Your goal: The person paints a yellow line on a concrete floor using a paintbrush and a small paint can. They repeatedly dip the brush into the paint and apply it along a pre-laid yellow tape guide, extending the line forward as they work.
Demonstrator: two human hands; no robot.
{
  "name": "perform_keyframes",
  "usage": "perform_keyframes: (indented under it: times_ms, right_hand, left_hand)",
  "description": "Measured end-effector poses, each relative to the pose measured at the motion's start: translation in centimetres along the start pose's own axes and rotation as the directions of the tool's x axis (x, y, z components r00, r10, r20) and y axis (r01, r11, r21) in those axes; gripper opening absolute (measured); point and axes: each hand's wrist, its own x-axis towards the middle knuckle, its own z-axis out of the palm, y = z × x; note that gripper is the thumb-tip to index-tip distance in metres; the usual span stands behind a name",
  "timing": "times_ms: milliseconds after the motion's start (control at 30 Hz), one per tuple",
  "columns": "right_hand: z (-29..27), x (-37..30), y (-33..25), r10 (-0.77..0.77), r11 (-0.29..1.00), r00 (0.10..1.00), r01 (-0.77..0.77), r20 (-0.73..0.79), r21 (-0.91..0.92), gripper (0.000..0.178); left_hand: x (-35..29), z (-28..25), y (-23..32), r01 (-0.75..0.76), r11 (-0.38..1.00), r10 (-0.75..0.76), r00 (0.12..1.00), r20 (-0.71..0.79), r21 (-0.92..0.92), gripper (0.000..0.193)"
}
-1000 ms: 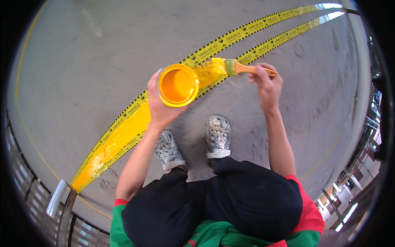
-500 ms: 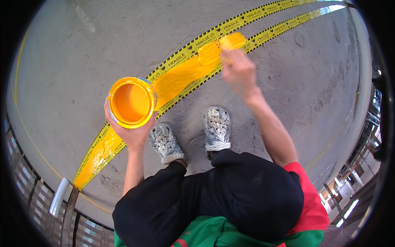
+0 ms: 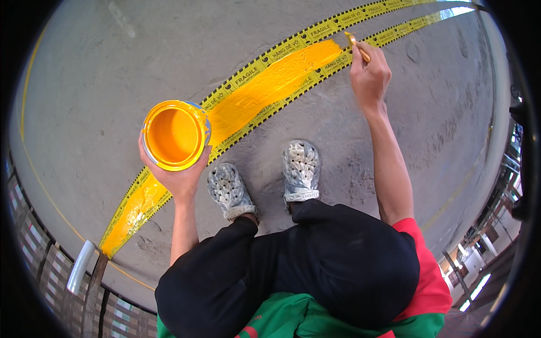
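A glossy, brush-streaked yellow stripe (image 3: 270, 84) lies between tape bands (image 3: 246, 74) on rough concrete. Over its left part, the left hand (image 3: 181, 180) curls around a round paint can (image 3: 179, 167); just beyond its right end, the right hand (image 3: 372, 76) clasps a brush (image 3: 353, 40). The stripe reaches farther right than a second ago.

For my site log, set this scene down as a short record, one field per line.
Left hand: holds an open paint can with yellow-orange paint inside
Right hand: grips a paintbrush near the stripe's upper-right end; bristle contact unclear
Stripe: yellow-orange, glossy toward lower left
Tape strips: two, yellow with black-dashed edges, flanking the stripe and running beyond it
Floor: grey, visible between the strips past the paint
Shoes: whitish, wrinkled, with dark holes
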Motion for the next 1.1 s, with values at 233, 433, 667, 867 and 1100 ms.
perform_keyframes:
  times_ms: [233, 433, 667, 867, 1100]
  right_hand:
    - [2.7, -6.5, -9.2, -0.126, 0.960, 0.964, 0.058, 0.236, 0.273, 0.006]
    - [3.4, -8.8, -13.7, 0.019, 0.726, 0.873, -0.347, 0.487, 0.594, 0.014]
    - [-0.3, 0.5, -1.3, 0.072, 0.996, 0.997, -0.073, 0.024, 0.055, 0.016]
    - [0.7, -0.9, 0.0, -0.191, 0.979, 0.969, 0.199, 0.156, -0.042, 0.014]
    - [1.1, -7.8, -8.8, 0.057, 0.746, 0.912, -0.310, 0.407, 0.590, 0.012]
  left_hand:
    - [0.2, 0.2, 0.1, -0.011, 1.000, 0.010, 1.000, -0.005, -0.027, 0.117]
    - [0.3, 0.3, 0.2, -0.020, 0.999, 0.020, 1.000, 0.001, -0.049, 0.115]
    - [0.0, -0.1, -0.1, 0.011, 1.000, -0.010, 0.999, -0.038, 0.029, 0.113]
    - [0.0, 0.1, 0.0, 0.027, 1.000, -0.027, 0.999, -0.024, 0.013, 0.112]
    - [0.1, -0.1, -0.1, 0.019, 0.999, -0.018, 1.000, -0.020, 0.028, 0.113]
